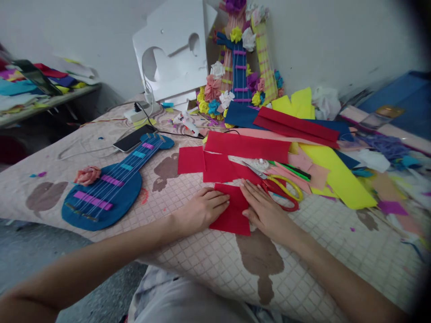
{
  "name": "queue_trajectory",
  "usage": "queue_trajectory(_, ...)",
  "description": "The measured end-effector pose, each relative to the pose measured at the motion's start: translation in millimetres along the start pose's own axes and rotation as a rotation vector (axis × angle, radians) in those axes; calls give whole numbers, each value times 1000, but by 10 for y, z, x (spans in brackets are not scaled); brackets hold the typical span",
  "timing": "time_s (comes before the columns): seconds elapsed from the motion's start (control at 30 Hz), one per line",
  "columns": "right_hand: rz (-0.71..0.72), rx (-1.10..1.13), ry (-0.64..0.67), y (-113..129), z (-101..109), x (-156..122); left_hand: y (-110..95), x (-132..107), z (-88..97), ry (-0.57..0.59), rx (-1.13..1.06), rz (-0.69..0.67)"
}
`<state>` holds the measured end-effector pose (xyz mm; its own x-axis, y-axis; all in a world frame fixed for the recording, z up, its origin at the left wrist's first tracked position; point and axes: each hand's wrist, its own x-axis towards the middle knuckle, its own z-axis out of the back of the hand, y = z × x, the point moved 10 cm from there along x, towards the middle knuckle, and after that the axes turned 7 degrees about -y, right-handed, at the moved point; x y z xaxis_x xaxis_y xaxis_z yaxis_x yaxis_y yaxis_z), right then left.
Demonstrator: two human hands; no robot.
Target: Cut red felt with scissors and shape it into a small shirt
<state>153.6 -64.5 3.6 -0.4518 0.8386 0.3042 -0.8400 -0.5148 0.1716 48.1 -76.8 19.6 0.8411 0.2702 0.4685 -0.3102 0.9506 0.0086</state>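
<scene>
A red sheet of crepe paper (232, 215) lies on the cloth-covered table in front of me. My left hand (199, 210) is closed at its left side, the bent fingers on the sheet and the edge held under them. From the right, my right hand (267, 213) lies flat with fingers stretched over the sheet's right edge and upper corner. Just beyond are more red pieces, a square (191, 160) and a larger piece (218, 168). Scissors with yellow and red handles (286, 186) rest beside my right fingertips, their blades pointing away to the left.
A blue toy guitar (111, 188) with a paper rose lies at left, near a phone (134, 138). A glue gun (186, 123) and power strip (143, 113) sit behind. Yellow paper (340, 175) and scraps cover the right. Decorated guitars (239, 74) lean against the wall.
</scene>
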Motion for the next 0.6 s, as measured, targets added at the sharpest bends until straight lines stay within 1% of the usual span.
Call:
queue_trajectory(0.1,21,24,-21,62,43,14,0,22,16,-6,-20,2)
queue_trajectory(0.2,91,-18,37,186,-58,0,17,68,52,-41,-29,7)
queue_trajectory(0.27,103,-57,67,211,-137,-20,58,102,54,-44,-35,35)
queue_trajectory(0.37,110,-90,74,213,-190,-38,122,114,-31,32,-79,85)
queue_trajectory(0.47,113,-101,79,213,-194,-34,193,49,-129,117,-113,151)
queue_trajectory(0.6,63,-90,80,180,-163,-20,280,-87,-150,163,-113,245)
